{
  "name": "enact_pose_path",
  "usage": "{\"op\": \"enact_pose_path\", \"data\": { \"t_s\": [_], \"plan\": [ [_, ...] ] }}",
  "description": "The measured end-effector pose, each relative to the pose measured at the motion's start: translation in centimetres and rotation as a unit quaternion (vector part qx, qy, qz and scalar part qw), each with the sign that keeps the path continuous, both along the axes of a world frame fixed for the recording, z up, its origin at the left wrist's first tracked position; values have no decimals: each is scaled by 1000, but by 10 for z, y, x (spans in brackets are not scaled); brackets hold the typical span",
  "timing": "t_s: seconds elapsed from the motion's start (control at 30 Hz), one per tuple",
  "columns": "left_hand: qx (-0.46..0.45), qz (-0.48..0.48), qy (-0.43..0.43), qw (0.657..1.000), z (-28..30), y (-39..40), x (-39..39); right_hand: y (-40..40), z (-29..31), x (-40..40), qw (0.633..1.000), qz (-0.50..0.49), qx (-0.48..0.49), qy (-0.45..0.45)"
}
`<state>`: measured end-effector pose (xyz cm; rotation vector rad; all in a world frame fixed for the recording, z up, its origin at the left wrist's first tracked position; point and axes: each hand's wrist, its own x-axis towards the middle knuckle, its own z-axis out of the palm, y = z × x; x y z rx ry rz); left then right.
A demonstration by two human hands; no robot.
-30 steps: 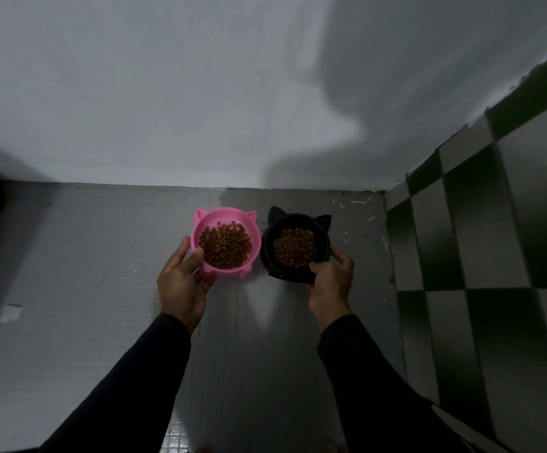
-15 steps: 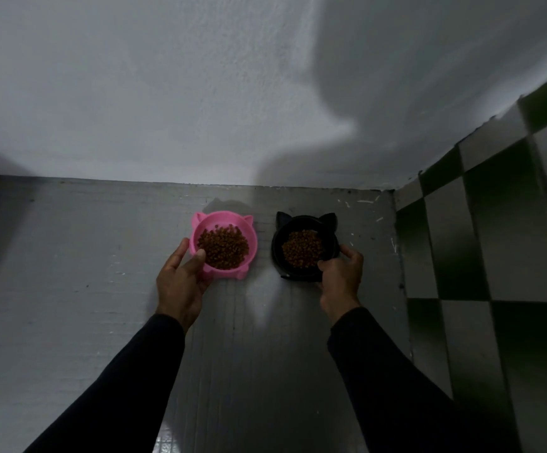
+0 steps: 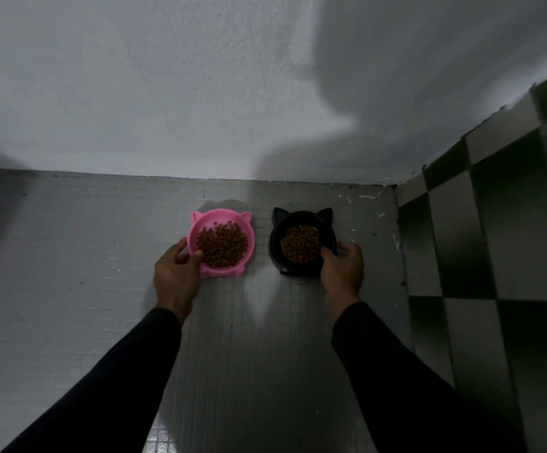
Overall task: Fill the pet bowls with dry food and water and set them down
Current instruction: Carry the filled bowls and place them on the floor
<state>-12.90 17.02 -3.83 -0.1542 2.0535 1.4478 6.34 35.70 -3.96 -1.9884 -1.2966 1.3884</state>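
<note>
Two cat-eared pet bowls sit side by side on the grey tiled floor (image 3: 109, 289) close to the white wall. The pink bowl (image 3: 229, 219) on the left holds brown dry food (image 3: 222, 244). My left hand (image 3: 176, 273) grips its near-left rim, thumb over the edge. The black bowl (image 3: 278, 233) on the right also holds dry food (image 3: 301, 245). My right hand (image 3: 342, 269) grips its near-right rim. No water is in view.
A white plastered wall (image 3: 200, 93) rises just behind the bowls. A green-and-white checkered tiled wall (image 3: 481, 250) closes off the right side. Grey floor stretches to the left and toward me.
Both bowls have moved farther from me toward the white wall and a little apart. Both hands keep their grips on the rims.
</note>
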Motion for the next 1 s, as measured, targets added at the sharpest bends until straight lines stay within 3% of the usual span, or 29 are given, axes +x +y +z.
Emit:
{"op": "enact_pose_path", "data": {
  "t_s": [0.1, 0.27, 0.57, 1.0],
  "plan": [
    [-24, 13, 12, 1000, -4, 2, -3, 5, -2, 3, 998, 16, 15, -64],
    [-50, 28, 21, 998, -5, 6, -7, 15, -4, 10, 995, 12, 39, -90],
    [-86, 52, 39, 994, -5, 10, -8, 22, -4, 17, 993, 38, 38, -101],
    [-162, -9, 102, 981, 4, 14, -2, 16, -1, 19, 993, 51, 30, -102]
  ]
}}
